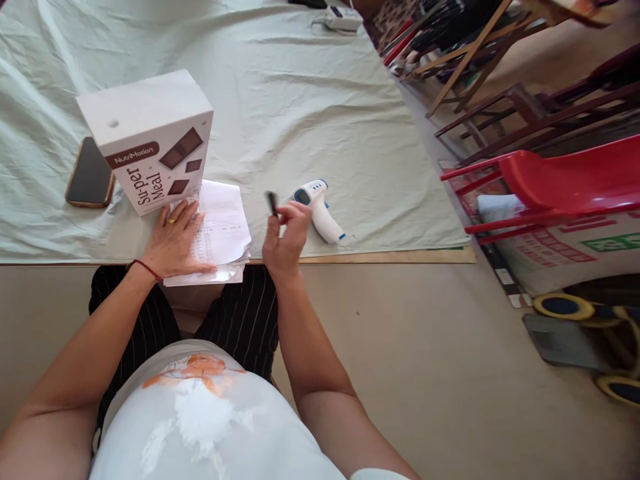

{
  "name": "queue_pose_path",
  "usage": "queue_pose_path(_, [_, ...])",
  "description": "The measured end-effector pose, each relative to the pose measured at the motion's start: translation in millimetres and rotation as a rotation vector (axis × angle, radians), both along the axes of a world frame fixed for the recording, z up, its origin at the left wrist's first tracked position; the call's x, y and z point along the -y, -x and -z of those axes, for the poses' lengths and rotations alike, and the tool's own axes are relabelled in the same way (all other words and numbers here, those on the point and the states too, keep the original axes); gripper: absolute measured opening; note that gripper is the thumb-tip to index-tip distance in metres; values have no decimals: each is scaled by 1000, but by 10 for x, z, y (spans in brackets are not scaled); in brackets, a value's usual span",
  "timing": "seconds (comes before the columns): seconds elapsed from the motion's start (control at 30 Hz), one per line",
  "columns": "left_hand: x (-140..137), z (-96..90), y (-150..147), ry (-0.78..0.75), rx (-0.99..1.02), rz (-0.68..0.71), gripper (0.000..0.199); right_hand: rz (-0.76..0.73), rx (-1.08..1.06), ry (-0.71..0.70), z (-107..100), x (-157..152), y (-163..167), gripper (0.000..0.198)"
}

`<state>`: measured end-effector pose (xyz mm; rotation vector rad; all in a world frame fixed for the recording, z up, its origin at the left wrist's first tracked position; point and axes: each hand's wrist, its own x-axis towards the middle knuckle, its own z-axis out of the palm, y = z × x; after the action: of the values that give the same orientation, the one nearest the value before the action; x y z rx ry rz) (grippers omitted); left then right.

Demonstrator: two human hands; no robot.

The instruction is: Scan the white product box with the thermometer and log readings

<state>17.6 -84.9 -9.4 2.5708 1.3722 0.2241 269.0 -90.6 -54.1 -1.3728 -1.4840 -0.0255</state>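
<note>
My left hand lies flat with its fingers spread on a stack of white papers at the table's near edge. Print or writing shows on the top sheet, and the stack sticks out a little over the edge. Just beyond the fingers stands a white NutriMotion box. Held up to the right of the papers, my right hand is closed on a dark, slim thing like a pen, blurred at its tip. Beside that hand a white and blue infrared thermometer rests on the cloth.
A phone lies left of the box. The table wears a pale green, wrinkled cloth. A small white device sits at the far edge. On the floor to the right are a red plastic chair, a printed sack and wooden furniture.
</note>
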Motion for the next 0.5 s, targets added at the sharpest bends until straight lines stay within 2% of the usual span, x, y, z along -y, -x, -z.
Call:
queue_pose_path(0.1, [-4, 23, 12, -5, 31, 24, 118, -50, -324, -120, -135, 90, 96, 19])
queue_pose_path(0.23, [1, 55, 29, -39, 81, 28, 110, -145, -555, -128, -363, 286, 414, 19])
queue_pose_path(0.37, [19, 61, 42, -52, 130, 25, 103, -308, -668, -33, -474, 522, 761, 23])
queue_pose_path(0.5, [25, 69, 45, -81, 161, 17, 98, -471, -737, 120, -449, 592, 962, 26])
